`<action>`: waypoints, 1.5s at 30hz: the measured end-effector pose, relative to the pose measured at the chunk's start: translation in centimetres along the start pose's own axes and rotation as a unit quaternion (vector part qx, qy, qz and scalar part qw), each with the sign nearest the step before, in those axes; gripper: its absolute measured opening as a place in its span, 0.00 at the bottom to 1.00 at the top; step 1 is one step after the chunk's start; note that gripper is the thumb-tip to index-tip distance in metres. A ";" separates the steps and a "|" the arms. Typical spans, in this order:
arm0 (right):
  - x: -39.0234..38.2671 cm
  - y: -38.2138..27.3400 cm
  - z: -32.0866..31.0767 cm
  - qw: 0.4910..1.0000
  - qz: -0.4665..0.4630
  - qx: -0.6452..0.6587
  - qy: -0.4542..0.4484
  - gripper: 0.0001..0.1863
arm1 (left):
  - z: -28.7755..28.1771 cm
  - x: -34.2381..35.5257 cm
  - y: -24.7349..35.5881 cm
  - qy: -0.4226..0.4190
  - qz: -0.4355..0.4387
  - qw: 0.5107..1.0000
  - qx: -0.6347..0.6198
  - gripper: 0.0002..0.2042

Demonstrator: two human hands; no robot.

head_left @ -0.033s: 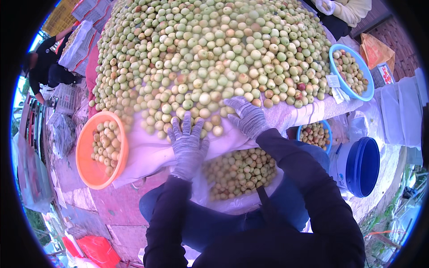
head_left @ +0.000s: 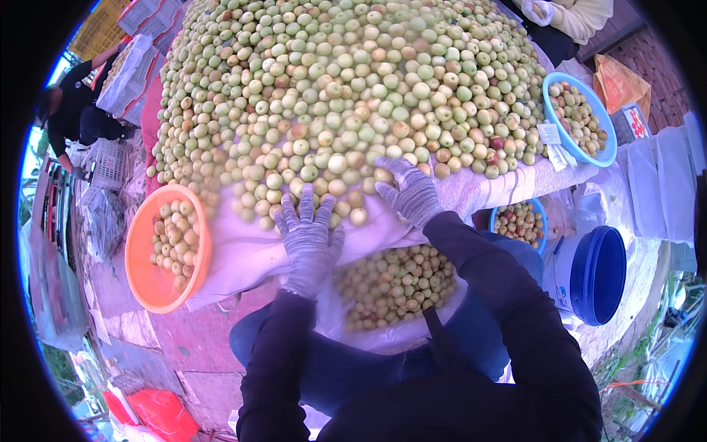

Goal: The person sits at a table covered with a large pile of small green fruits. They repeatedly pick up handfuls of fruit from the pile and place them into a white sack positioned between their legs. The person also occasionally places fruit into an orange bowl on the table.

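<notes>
Along the near edge of the pale cloth [head_left: 250, 254], in the head view, the gloved left hand [head_left: 309, 239] spreads its fingers flat against the front of the heap of fruit [head_left: 346, 96], gripping nothing visible. The gloved right hand [head_left: 414, 193] parts fingers and thumb around a fruit there; I cannot tell whether it has hold of it. Some fruit sits in the orange bowl [head_left: 137, 269], the large blue basin [head_left: 606, 155] and the smaller blue bowl [head_left: 543, 221]. Most, I judge, is left loose on the cloth.
</notes>
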State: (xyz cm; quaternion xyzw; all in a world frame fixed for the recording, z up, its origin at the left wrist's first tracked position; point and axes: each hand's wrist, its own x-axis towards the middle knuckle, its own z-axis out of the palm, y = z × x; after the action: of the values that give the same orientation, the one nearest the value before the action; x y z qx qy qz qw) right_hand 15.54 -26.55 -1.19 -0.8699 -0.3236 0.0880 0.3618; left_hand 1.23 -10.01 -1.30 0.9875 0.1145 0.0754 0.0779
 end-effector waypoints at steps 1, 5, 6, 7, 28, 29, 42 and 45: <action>0.2 0.2 -0.1 0.994 0.055 0.090 0.015 0.24 | -0.1 0.3 0.1 0.008 -0.010 1.000 0.001 0.26; 0.5 1.1 -1.3 0.709 0.306 0.632 -0.064 0.18 | -0.2 1.7 0.6 0.077 0.022 0.993 -0.084 0.20; 0.5 1.1 -1.4 0.667 0.312 0.672 -0.073 0.15 | -0.2 2.2 0.8 0.103 0.046 0.984 -0.138 0.19; 0.4 1.0 -1.4 0.652 0.276 0.701 -0.085 0.16 | -0.2 2.5 1.1 0.131 0.059 0.970 -0.197 0.17; -3.8 4.7 -4.0 0.608 0.457 0.649 0.019 0.19 | 2.5 6.3 9.1 -0.206 0.066 0.972 -0.096 0.14; -4.0 4.8 -4.0 0.603 0.449 0.658 0.038 0.19 | 2.6 6.4 9.1 -0.207 0.055 0.972 -0.092 0.14; -4.8 6.3 -3.5 0.572 0.448 0.687 0.030 0.22 | 0.0 7.7 8.5 -0.059 -0.027 0.989 -0.131 0.17; -4.6 6.3 -3.6 0.550 0.432 0.714 0.019 0.24 | 1.1 8.6 9.5 0.010 0.127 0.983 -0.136 0.17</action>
State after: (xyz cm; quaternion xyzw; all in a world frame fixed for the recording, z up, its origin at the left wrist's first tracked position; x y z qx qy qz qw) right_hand 16.52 -34.87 -3.31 -0.3618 0.2673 0.4189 0.7888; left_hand 11.68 -17.24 0.40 0.9734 -0.0219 0.1094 0.2003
